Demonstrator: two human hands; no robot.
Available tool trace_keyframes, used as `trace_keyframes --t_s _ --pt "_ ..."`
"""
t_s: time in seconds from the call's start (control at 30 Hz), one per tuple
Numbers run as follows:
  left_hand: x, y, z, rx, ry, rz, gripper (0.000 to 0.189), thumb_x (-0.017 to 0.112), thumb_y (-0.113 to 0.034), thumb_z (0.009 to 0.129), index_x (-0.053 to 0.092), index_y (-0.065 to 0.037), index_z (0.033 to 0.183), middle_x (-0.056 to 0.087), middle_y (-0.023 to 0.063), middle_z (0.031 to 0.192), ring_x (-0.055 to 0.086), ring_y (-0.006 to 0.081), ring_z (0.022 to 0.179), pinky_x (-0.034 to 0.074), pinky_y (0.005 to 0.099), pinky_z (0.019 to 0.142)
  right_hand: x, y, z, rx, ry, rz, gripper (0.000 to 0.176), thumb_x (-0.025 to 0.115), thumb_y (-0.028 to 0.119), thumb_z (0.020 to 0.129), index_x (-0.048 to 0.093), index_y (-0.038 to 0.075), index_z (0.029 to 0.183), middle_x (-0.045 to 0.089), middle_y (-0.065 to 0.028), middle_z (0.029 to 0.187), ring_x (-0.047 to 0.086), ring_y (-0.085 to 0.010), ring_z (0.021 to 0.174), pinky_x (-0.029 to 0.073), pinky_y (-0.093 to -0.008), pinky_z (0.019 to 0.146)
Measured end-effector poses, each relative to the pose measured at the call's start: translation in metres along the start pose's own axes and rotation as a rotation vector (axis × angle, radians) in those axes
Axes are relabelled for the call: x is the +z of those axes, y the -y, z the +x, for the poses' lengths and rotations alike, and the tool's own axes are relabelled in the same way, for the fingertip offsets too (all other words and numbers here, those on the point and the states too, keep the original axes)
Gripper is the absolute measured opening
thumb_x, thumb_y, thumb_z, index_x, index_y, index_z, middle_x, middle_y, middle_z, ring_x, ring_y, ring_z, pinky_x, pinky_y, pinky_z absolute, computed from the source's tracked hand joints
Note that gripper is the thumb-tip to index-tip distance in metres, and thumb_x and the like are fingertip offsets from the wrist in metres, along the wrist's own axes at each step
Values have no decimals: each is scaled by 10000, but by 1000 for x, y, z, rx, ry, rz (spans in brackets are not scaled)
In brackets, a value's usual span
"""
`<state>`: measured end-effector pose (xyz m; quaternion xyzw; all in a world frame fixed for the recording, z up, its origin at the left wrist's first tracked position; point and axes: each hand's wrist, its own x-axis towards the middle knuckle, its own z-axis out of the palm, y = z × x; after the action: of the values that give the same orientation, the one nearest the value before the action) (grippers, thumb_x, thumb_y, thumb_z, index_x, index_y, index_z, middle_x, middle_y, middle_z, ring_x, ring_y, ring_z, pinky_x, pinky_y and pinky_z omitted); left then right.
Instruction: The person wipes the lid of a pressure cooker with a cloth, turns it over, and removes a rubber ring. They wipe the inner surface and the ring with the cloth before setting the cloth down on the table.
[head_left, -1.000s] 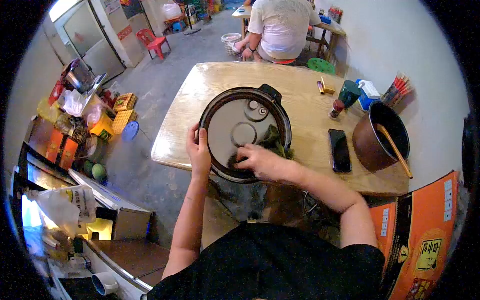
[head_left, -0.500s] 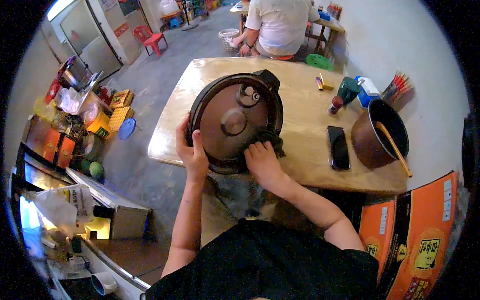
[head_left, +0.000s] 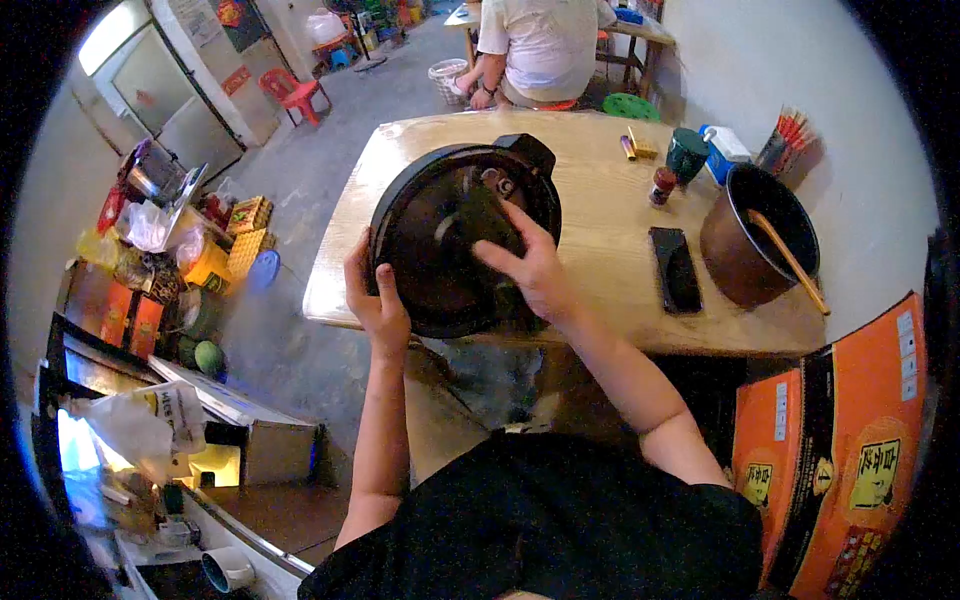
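My left hand (head_left: 378, 305) grips the left rim of a round, dark pot lid (head_left: 415, 240), thumb on the near face and fingers around the edge. The lid is tilted up over the near side of the wooden table, its inner face with a round centre piece turned to me. My right hand (head_left: 530, 262) is closed on a dark cloth (head_left: 490, 222) pressed against that face, right of centre. Some of the cloth and the lid's middle are blurred or covered by the hand. To the right stands a deep brown pot (head_left: 745, 250) with a wooden stick-like utensil (head_left: 790, 262) leaning in it.
On the table (head_left: 600, 220) lie a black phone (head_left: 676, 270), a small red-capped jar (head_left: 662, 186), a green cup (head_left: 686, 155), a blue-white tissue pack (head_left: 728, 155) and chopsticks (head_left: 788, 140). Orange boxes (head_left: 870, 420) stand at right. A person (head_left: 540, 50) sits beyond the table.
My right hand has moved with the cloth from the lid's lower right edge up and inward across its face. My left hand keeps its hold on the rim. The view has shifted slightly.
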<state>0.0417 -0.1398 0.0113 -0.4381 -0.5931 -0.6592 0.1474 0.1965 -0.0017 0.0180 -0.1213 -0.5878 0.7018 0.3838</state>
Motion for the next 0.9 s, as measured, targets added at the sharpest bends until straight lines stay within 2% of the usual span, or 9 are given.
trace_keyframes --t_s 0.07,0.17,0.27,0.43,0.5,0.63,0.7,0.77,0.9 --pt "3 4 -1 6 8 -13 378 536 -160 982 519 58 1291 576 162 1283 536 260 1196 385 370 1051 23 3 6 -257 79 -452 561 696 147 869 483 -65 1343 605 -170 1276 574 -249 1164 422 -356 1040" --pt "8 -2 4 -17 8 -45 367 548 -120 972 516 57 1292 580 163 1271 544 249 1181 391 363 1044 58 -53 -7 -380 189 -556 582 667 152 878 426 -58 1364 490 -263 1358 452 -332 1307 335 -387 1111" --pt "5 5 -1 -82 -22 -63 371 569 -84 955 510 54 1294 577 164 1271 546 242 1177 397 353 1038 59 -92 -34 -521 213 -672 483 615 89 862 469 -1 1314 500 -237 1276 447 -411 1231 367 -426 1058" --pt "3 -2 -12 -219 -105 -17 459 597 -24 925 466 35 1361 529 150 1350 516 238 1224 392 354 1049 13 -55 -31 -390 556 -1001 405 589 22 785 529 12 1185 543 -160 1137 512 -359 1108 437 -487 924" --pt "4 5 -15 -199 -92 -95 487 591 -15 925 446 33 1387 518 149 1368 506 240 1240 387 356 1057 -4 -40 -24 -501 752 -1311 389 578 14 773 556 41 1160 566 -127 1104 532 -330 1089 455 -449 893" --pt "3 6 -19 -254 -111 -114 488 564 10 923 440 32 1394 509 143 1381 497 246 1259 377 358 1070 -14 -2 -1 -398 903 -1754 300 618 69 736 640 70 1035 612 -77 996 573 -275 1011 475 -404 817" --pt "3 6 -19 -251 -114 -115 486 551 23 923 438 33 1395 506 141 1387 492 246 1268 372 358 1076 -13 17 15 -153 829 -2101 260 610 71 737 654 53 993 614 -84 972 579 -269 995 481 -417 808" --pt "3 1 -17 -259 -117 -146 488 534 46 915 441 35 1394 503 139 1395 482 246 1287 362 357 1088 -25 49 30 -487 292 -1810 247 590 57 751 647 30 990 612 -94 961 578 -281 980 481 -427 819" --pt "0 3 -18 -251 -120 -138 486 528 55 910 447 37 1389 497 144 1404 475 242 1298 357 351 1091 -41 65 29 -624 72 -1706 266 565 114 797 655 29 1033 648 -115 1094 588 -296 1036 482 -418 895"
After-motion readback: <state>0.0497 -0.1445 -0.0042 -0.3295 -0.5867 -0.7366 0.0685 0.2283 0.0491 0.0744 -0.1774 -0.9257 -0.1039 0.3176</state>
